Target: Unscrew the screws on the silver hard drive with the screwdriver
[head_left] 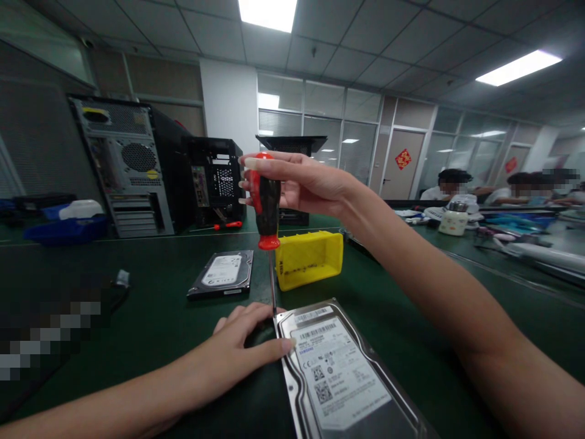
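Observation:
My right hand (297, 183) grips the red and black handle of a screwdriver (267, 207) held upright. Its metal shaft points down, and the tip meets the far left corner of a silver hard drive (340, 372) with a white label. My left hand (249, 335) rests against the drive's left edge, thumb on the label's edge and fingers along the far left corner, partly hidden. A second hard drive (223, 272) lies flat on the green table beyond my left hand. Behind the silver drive, a yellow bin (311, 259) lies with its opening showing.
A large computer case (123, 164) and an opened black case (217, 183) stand at the back left. Near them are another screwdriver (227, 225) and a blue tray (66, 228). A cream bottle (453, 219) stands right; people (450, 186) sit farther back.

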`<state>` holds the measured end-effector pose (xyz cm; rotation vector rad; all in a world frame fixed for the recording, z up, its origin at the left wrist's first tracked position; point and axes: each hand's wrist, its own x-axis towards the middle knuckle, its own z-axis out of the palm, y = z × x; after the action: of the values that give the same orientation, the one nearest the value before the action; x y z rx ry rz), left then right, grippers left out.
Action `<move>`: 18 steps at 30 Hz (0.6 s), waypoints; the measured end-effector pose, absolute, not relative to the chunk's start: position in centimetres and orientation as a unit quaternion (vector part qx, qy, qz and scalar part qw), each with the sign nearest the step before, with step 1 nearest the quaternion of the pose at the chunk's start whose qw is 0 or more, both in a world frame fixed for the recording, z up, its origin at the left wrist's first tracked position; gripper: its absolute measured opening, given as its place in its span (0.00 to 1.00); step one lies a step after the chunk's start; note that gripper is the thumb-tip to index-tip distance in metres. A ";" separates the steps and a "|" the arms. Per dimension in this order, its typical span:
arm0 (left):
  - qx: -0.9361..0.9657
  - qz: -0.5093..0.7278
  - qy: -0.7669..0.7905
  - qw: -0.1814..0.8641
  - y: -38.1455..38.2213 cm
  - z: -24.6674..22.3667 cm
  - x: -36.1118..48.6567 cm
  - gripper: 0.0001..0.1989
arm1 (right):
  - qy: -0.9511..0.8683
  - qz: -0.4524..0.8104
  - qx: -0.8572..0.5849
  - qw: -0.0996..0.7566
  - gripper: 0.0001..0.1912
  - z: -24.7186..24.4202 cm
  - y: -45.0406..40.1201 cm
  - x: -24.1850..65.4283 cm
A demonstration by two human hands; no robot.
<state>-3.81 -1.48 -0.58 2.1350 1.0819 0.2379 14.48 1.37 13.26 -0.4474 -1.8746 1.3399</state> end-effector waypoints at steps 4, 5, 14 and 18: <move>0.830 0.093 0.412 0.365 -1.4 -0.7 -3.9 0.34 | -0.752 0.512 -0.197 0.365 0.19 13.7 0.9 15.1; 0.829 0.093 0.413 0.365 -1.3 -0.7 -3.9 0.34 | -0.756 0.512 -0.198 0.356 0.19 13.8 0.8 15.2; 0.828 0.093 0.419 0.361 -1.4 -0.6 -4.0 0.34 | -0.765 0.516 -0.158 0.351 0.08 13.6 0.8 14.8; 0.828 0.097 0.420 0.358 -1.7 -0.3 -4.0 0.32 | -0.772 0.473 -0.155 0.395 0.12 12.8 1.3 13.9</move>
<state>-3.99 -1.70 -0.30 2.1382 1.0842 0.2506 13.94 1.32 12.82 -0.3929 -1.9583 1.1982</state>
